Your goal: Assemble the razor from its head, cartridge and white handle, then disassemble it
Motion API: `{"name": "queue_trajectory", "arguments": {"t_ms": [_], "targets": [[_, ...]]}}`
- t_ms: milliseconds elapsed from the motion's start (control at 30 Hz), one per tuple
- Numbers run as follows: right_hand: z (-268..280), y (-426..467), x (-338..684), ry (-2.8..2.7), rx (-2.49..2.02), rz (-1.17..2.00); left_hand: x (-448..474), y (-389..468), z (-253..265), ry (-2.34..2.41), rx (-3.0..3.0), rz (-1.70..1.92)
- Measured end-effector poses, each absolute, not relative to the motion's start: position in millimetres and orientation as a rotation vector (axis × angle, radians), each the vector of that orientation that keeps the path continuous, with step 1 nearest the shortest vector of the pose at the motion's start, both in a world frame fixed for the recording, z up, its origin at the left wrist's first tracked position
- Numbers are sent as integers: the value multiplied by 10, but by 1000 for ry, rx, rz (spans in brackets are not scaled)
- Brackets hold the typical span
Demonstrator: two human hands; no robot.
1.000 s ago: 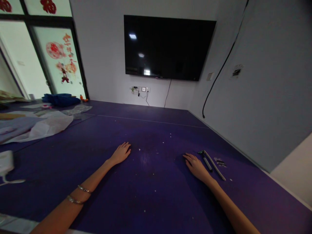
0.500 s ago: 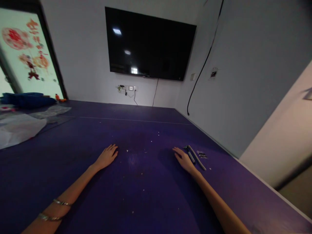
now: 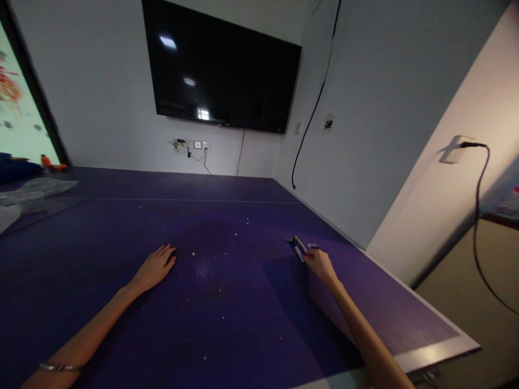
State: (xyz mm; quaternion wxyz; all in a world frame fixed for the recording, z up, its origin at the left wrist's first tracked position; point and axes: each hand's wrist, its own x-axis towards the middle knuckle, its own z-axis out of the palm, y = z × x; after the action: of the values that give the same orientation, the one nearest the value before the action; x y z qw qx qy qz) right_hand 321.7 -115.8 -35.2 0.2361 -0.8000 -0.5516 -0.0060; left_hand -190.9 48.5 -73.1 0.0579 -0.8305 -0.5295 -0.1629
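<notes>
On the right of the purple tabletop [image 3: 247, 302] lies a slim, plier-like hand tool [image 3: 299, 254] with two pale grey handles meeting at a dark head. My right hand [image 3: 321, 265] is closed at the near end of its right handle, thumb and fingers pressed together there; the fingers partly cover it. Just behind the knuckles, a small clear packet [image 3: 312, 246] with dark bits shows in part. My left hand [image 3: 153, 267] rests flat on the table at the left, fingers stretched out, holding nothing.
White specks [image 3: 193, 254] are scattered over the table. Clear plastic sheeting [image 3: 38, 189] lies at the far left, near a small orange object [image 3: 52, 163]. A black cable [image 3: 310, 121] hangs down the right wall. A television [image 3: 223, 67] is on the back wall.
My right hand has moved from lying open left of the tool to its right side and closed on a handle. My left hand stays flat. The view has swung right.
</notes>
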Motion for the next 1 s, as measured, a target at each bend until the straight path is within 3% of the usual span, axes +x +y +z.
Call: {"name": "queue_trajectory", "arguments": {"t_ms": [800, 1000], "targets": [[-256, -1094, 3074, -1543, -2394, 80, -1908, 500, -664, -1622, -2531, -489], [-207, -1124, 2999, -1423, -2252, 39, -1592, 375, -347, -1499, -2568, -862]]}}
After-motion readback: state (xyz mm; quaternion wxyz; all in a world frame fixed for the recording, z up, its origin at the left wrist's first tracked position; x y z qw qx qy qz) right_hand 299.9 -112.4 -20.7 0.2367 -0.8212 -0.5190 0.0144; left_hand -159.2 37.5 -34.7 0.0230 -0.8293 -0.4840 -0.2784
